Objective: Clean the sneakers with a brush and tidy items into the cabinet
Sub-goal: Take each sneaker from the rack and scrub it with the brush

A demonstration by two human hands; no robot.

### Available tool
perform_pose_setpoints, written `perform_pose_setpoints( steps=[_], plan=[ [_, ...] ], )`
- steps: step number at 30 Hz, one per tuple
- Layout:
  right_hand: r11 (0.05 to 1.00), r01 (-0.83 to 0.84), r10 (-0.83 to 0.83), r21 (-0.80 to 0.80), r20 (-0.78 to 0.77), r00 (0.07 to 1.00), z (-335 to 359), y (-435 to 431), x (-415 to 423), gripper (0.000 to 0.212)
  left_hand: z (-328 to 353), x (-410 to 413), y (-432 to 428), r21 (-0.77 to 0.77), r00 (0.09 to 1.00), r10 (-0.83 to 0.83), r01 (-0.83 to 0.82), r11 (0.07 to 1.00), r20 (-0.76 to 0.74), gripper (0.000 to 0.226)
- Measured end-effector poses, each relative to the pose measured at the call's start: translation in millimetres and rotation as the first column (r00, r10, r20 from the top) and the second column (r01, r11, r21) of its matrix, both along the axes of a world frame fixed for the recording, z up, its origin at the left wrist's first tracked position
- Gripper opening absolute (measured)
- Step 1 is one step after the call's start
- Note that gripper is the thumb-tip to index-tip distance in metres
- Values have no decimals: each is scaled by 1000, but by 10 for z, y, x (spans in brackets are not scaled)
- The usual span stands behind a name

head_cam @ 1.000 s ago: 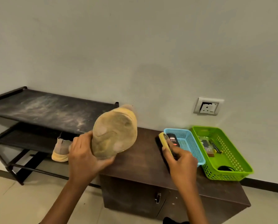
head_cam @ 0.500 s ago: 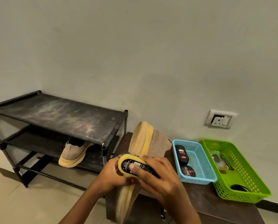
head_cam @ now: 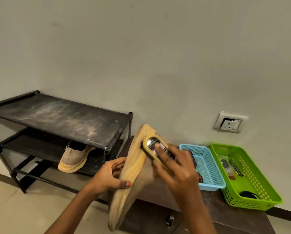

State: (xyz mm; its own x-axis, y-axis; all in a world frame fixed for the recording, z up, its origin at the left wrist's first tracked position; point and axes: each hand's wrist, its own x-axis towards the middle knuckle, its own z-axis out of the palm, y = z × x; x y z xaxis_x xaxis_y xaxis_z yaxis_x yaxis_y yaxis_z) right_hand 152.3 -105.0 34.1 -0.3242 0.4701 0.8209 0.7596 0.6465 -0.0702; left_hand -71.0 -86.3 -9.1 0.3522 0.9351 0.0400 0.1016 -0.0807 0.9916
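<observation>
A pale wall fills the upper part of the view, over a tiled floor. A black two-shelf shoe rack stands against it on the left, its top shelf streaked with dust. Just beside the rack on the right is a dark brown cabinet, and its top serves as our surface.

On that surface a green basket sits near the right end and holds a few small dark items, too blurred to name. A blue basket sits touching its left side, and our right arm partly hides what is in it.

We hold the first sneaker on edge in front of the cabinet. Its yellow sole faces left and its tan knit upper faces right. Our left hand grips it at mid-length from the sole side, with the thumb hooked over the sole's edge. Our right hand grips a yellow-framed brush, fingers laid along its back, and presses it against the knit upper near the raised end.

The second sneaker lies on the rack's lower shelf, tilted, with its toe hanging over the front rail. A white socket is set in the wall above the baskets. A small metal handle shows on the cabinet front.
</observation>
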Motion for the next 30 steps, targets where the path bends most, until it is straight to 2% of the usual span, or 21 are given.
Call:
perform_pose_setpoints(
  steps=[2,3,5,8,9,11,13,17,20,21,23,25,27,30],
  plan=[
    [998,66,-67,-13,-214,975,227,105,65,43,-19,-24,-16,-3,999,-23,23,1000,-40,101],
    [998,64,-68,-22,-244,968,257,84,46,45,-25,-41,-24,-11,998,-22,22,1000,-53,101],
    [999,24,-21,21,-122,992,123,-80,-61,46,-23,-90,-31,-25,997,-13,11,1000,-76,101],
    [997,-76,76,-20,-11,997,-15,-190,-31,45,-13,-114,-37,-23,994,-23,20,1000,-103,95],
    [999,-48,47,-16,-38,998,13,-103,42,43,-8,-97,-47,-33,993,-34,31,999,-112,93],
    [993,5,-36,-121,-262,964,131,78,138,46,4,-45,-63,-49,984,-94,87,995,-151,84],
    [983,-23,-39,-181,-333,942,158,100,116,47,-11,-32,-56,-49,973,-135,128,991,-189,76],
    [986,-89,58,-139,-212,976,74,-46,98,46,-42,-94,-28,-62,969,-144,134,989,-201,77],
    [980,-110,70,-165,-230,971,107,-25,173,46,-60,-67,-22,-71,970,-166,155,985,-178,75],
    [970,-154,117,-188,-192,974,83,-57,137,45,-66,-52,-10,-65,975,-154,146,987,-159,77],
    [956,-206,206,-211,-23,978,-56,-163,1,42,-90,-50,25,-54,991,-84,78,995,-100,86],
    [965,-200,211,-168,52,976,-143,-172,-22,39,-95,-71,62,-44,998,-27,24,999,-65,97],
    [985,-122,114,-125,-76,991,-88,-28,107,40,-85,-73,69,-43,995,-39,36,998,-88,104],
    [974,33,-104,-223,-313,944,25,150,297,43,-87,12,46,-49,973,-141,134,990,-182,94]
  ],
)
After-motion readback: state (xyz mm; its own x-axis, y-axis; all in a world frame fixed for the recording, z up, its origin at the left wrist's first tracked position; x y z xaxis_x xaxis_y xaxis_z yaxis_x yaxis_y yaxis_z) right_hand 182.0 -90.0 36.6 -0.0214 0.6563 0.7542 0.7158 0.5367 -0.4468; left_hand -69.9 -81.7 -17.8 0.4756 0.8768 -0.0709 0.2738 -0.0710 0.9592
